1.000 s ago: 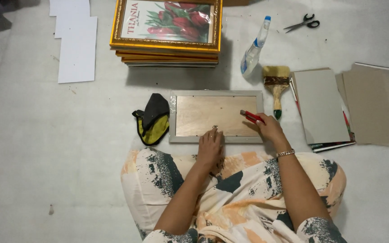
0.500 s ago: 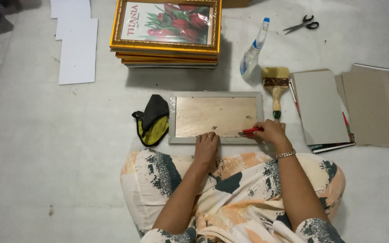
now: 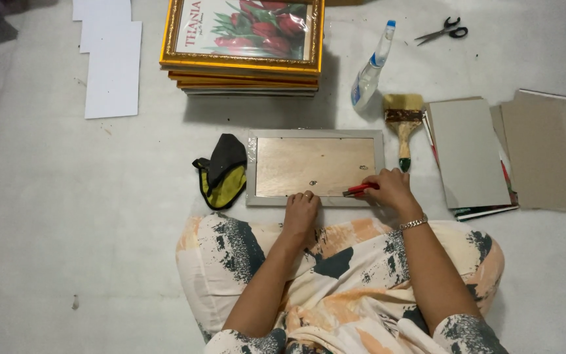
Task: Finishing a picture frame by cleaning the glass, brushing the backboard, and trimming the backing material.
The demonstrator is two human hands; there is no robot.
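A grey picture frame (image 3: 314,137) lies face down on the floor in front of my knees, its brown backing board (image 3: 312,165) showing. My left hand (image 3: 301,209) presses on the frame's near edge, fingers curled. My right hand (image 3: 392,189) grips a red-handled tool (image 3: 360,189) whose tip rests at the near right part of the backing board.
A black and yellow cloth (image 3: 221,172) lies left of the frame. A stack of gold frames (image 3: 244,49) stands behind. A spray bottle (image 3: 371,69), brush (image 3: 403,124), scissors (image 3: 443,29) and grey boards (image 3: 509,151) lie to the right; white sheets (image 3: 109,62) at far left.
My right hand has slid the red tool left along the frame's near edge, from the right corner. My left hand has stayed on the near edge.
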